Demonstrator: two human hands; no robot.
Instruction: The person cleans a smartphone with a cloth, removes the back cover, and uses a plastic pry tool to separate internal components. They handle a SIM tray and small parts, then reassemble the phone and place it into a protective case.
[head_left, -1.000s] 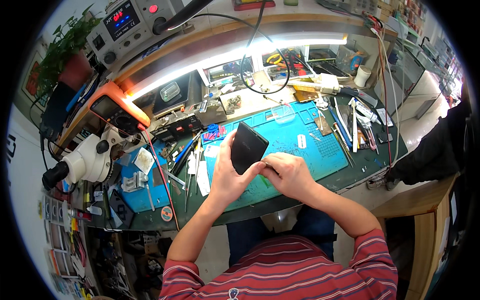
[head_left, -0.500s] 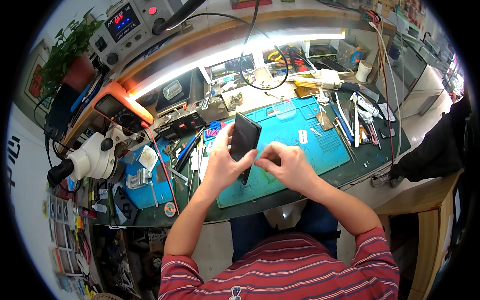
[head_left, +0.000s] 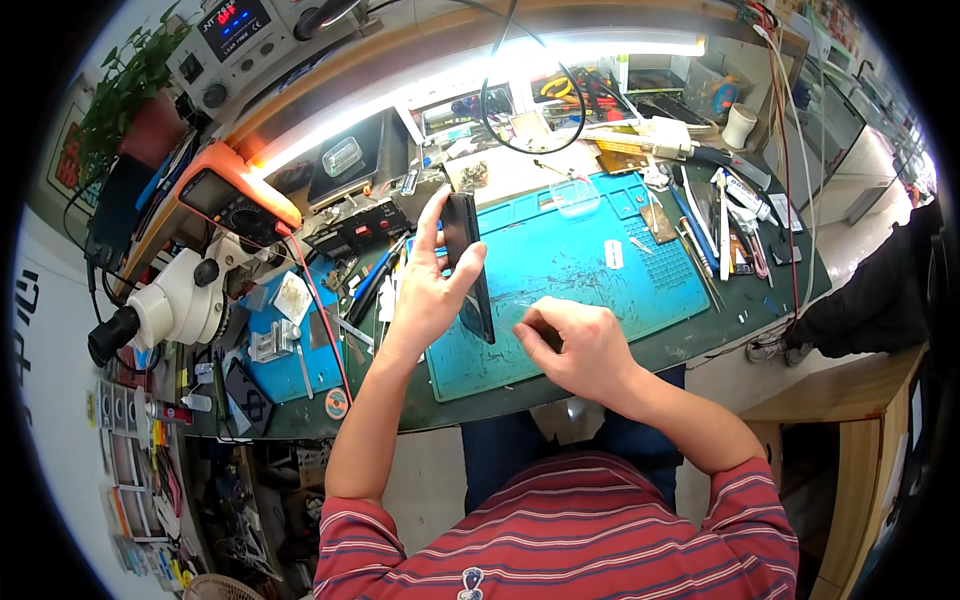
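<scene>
While gripping a black phone (head_left: 462, 228) in the left hand (head_left: 425, 308), lays the thumb across one face and the fingers along the left side. Holds the phone steeply, nearly edge-on to the view, above a blue work mat (head_left: 560, 260). Cannot tell of any contact between phone and mat. Curls the right hand (head_left: 577, 342) loosely, thumb and index tips close together, near the phone's lower end yet apart from it. Cannot tell of anything small between those tips.

Forward of the right hand, on the mat: one white label (head_left: 613, 254); beyond that, one clear plastic tray (head_left: 576, 198). Right and forward of the hands, on the dark green tabletop (head_left: 690, 343): assorted slim tools, including one blue stick (head_left: 699, 235). Left of the left hand: one orange multimeter (head_left: 240, 203), farther forward; one white microscope (head_left: 180, 300); one small round reel (head_left: 337, 404), nearer.
</scene>
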